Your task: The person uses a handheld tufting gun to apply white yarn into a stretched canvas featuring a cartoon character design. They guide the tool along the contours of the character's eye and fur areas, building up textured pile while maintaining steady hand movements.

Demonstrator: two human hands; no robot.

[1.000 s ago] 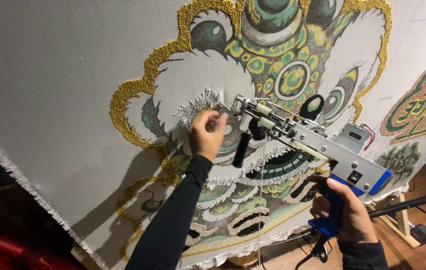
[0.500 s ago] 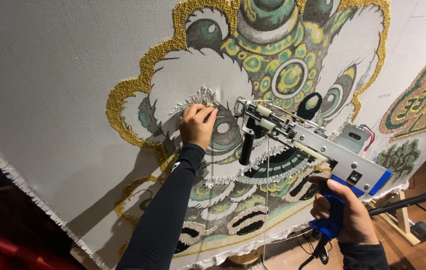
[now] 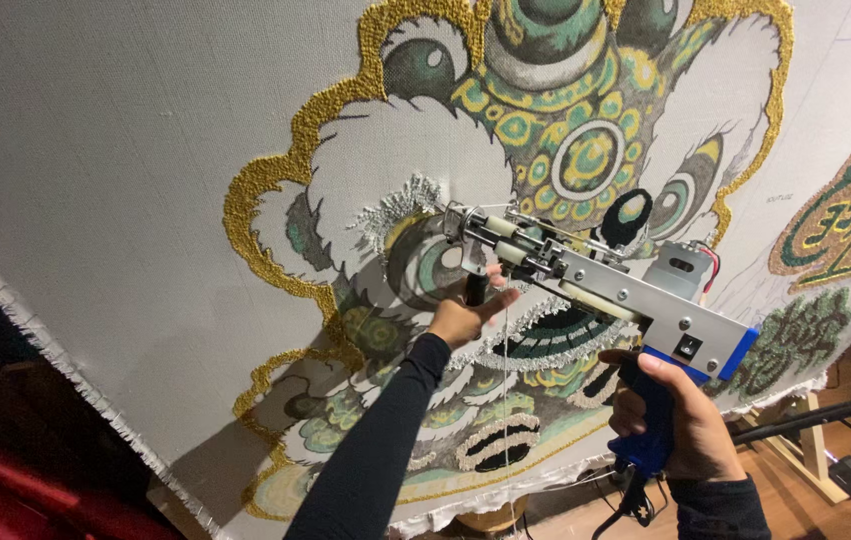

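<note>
Silver-and-blue metal tufting gun (image 3: 606, 290): long axis slants up-left to stretched grey cloth (image 3: 126, 180); right hand (image 3: 681, 425) wraps blue handle, left hand (image 3: 466, 315) curls round front handle, nearer the cloth.

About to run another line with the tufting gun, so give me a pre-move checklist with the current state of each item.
1. Right hand wrapped around the blue grip: ok.
2. Left hand on the black front handle: ok, fingers are round it.
3. Tip of the tufting gun against the cloth: cannot tell, it sits close beside the silver tufted patch, but contact is unclear.
4. Yarn feed: cannot tell, only a thin strand hangs below the gun.
5. Power cord clear of the hands: ok, it hangs below the grip.
6. Trigger finger position: cannot tell, hidden by the grip.
</note>
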